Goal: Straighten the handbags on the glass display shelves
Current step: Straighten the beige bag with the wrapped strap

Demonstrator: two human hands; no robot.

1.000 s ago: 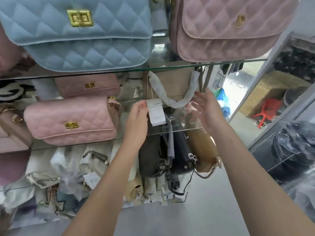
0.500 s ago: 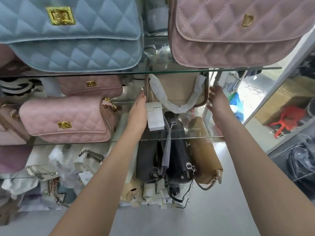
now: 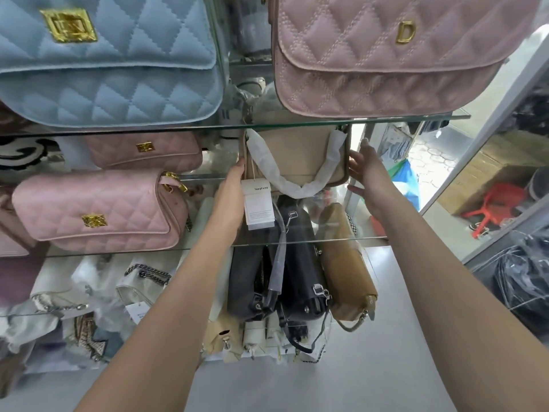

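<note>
The person's left hand [image 3: 233, 197] no longer pinches the white hang tag [image 3: 258, 206]. It now sits higher, at the left end of the beige handbag [image 3: 300, 153], with its fingertips touching the bag's side. The tag hangs loose just beside that hand. The right hand [image 3: 367, 173], in the air in front of the shelves a second ago, now rests with straight fingers against the bag's right end. Both arms reach further in.

beige bag [image 3: 297, 156] close under glass shelf [image 3: 401, 119], open room right, pink bag [image 3: 89, 209] left
</note>
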